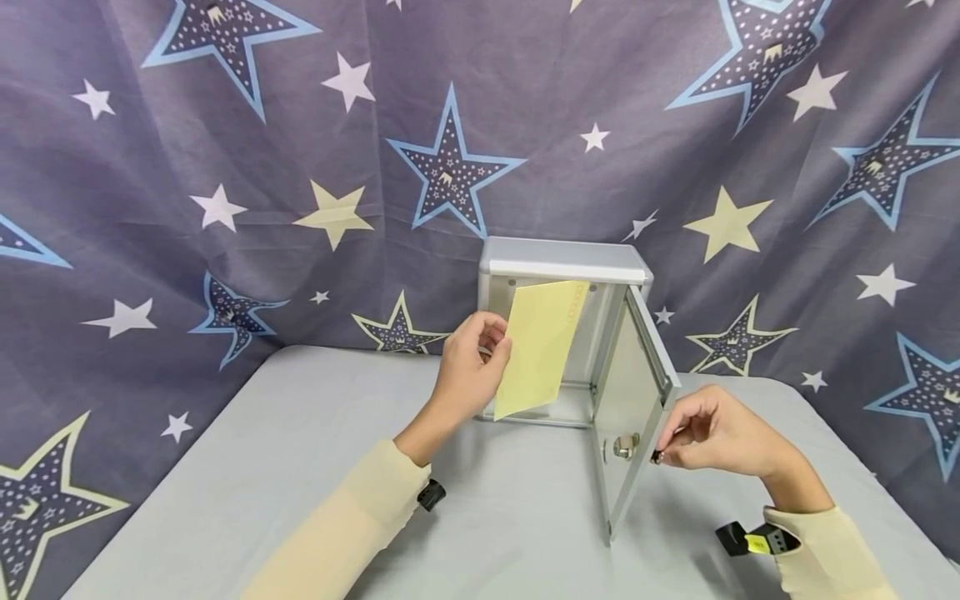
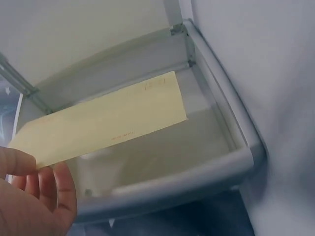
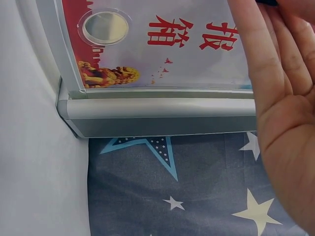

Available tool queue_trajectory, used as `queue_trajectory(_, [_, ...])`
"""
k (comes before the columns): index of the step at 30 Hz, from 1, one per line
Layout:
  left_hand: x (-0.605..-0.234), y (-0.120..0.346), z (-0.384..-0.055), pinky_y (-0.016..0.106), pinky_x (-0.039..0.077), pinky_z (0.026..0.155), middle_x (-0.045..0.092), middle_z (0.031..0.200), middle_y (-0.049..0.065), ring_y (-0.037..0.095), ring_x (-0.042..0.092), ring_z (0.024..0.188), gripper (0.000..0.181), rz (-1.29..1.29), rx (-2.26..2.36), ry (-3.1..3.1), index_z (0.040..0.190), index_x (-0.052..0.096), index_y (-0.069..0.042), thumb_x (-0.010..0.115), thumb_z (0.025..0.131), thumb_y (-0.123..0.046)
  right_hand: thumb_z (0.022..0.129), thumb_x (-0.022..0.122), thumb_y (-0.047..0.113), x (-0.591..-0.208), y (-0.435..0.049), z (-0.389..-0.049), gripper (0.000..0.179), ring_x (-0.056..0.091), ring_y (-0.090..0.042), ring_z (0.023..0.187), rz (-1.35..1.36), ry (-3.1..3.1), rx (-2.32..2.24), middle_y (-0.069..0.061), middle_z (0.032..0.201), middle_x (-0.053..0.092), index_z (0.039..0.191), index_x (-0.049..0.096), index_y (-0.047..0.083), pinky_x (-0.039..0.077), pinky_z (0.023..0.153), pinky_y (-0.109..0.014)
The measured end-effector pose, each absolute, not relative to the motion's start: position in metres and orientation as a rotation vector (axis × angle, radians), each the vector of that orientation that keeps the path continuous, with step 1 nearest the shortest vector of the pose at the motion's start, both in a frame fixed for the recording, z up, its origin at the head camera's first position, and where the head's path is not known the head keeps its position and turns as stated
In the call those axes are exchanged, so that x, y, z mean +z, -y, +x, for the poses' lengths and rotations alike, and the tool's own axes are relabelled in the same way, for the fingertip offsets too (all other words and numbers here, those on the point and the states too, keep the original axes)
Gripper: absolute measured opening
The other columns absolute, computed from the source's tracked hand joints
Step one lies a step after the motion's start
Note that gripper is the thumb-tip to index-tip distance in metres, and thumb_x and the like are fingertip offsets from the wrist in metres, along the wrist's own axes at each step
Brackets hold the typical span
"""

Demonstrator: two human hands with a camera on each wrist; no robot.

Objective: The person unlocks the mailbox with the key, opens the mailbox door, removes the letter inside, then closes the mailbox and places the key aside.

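A yellow envelope (image 1: 542, 346) is pinched at its left edge by my left hand (image 1: 471, 367), held tilted in front of the opening of a silver metal mailbox (image 1: 566, 254). In the left wrist view the envelope (image 2: 113, 115) stretches across the box's opening, thumb on top. The mailbox door (image 1: 626, 400) stands swung out toward me, with a lock (image 1: 624, 446) on its inner side. At the door's outer face my right hand (image 1: 716, 433) pinches a small dark key (image 1: 657, 457), mostly hidden by the fingers. Red characters and a round window (image 3: 106, 28) mark that face.
The box stands on a table with a pale grey cloth (image 1: 517, 517), close against a star-patterned curtain (image 1: 450, 50). The opened door juts forward between my two hands. Dark straps with small black parts (image 1: 431, 495) sit at both wrists.
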State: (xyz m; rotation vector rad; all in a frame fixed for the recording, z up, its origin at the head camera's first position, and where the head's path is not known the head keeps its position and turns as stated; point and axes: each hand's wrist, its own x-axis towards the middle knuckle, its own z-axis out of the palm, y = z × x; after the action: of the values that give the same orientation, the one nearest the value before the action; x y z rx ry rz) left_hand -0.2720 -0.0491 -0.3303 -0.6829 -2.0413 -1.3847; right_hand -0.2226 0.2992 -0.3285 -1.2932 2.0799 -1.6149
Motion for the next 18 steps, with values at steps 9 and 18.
queue_trajectory(9, [-0.323, 0.079, -0.271, 0.028, 0.05, 0.062, 0.062, 0.089, 0.004, 0.013, 0.059, 0.072, 0.01, -0.729, -1.302, 2.031, 0.104, 0.064, -0.005, 0.066, 0.095, -0.001, 0.075, 0.06, -0.03, -0.329, -0.299, -0.223, 0.032, 0.074, -0.01, 0.078, -1.322, -2.054, -1.621, -0.008, 0.086, 0.077, 0.089, 0.072, -0.004, 0.061, 0.065, -0.025])
queue_trajectory(18, [-0.321, 0.117, -0.277, 0.026, 0.049, 0.061, 0.063, 0.087, 0.004, 0.016, 0.059, 0.075, 0.011, -0.808, -1.32, 2.065, 0.104, 0.065, -0.007, 0.069, 0.095, -0.002, 0.075, 0.06, -0.03, -0.329, -0.297, -0.223, 0.032, 0.075, -0.011, 0.079, -1.321, -2.044, -1.628, -0.007, 0.087, 0.077, 0.088, 0.072, -0.004, 0.061, 0.066, -0.026])
